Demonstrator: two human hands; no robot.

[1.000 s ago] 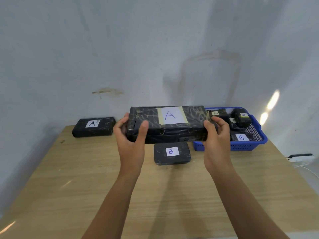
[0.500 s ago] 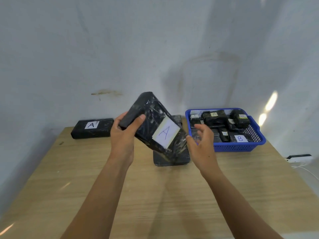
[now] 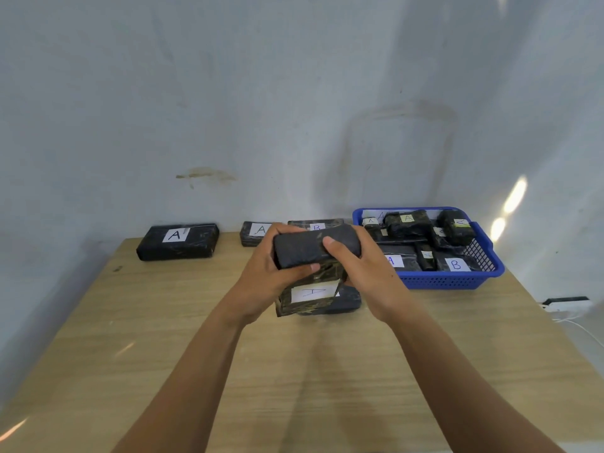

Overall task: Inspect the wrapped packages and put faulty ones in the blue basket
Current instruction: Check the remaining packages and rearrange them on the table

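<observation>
Head view | centre frame: left hand (image 3: 261, 282) and right hand (image 3: 362, 273) clasp package (image 3: 313, 253), upended above tabletop (image 3: 163, 354) | risk: glossy wrap may slip from end grip, dropping it | basket (image 3: 457, 283) right of centre, behind, part-filled

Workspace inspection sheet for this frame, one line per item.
Surface: wooden table, light grain.
Job's things: held package labelled A, tipped on end; back-edge packages labelled A, A, B; another package on the table behind the held one; blue basket at right holds several wrapped packages.
Clutter: nothing seen.
Grippers: left hand and right hand both grip the held package.
Cables: white cable by power strip, right of table.
Surroundings: stained pale wall.
</observation>
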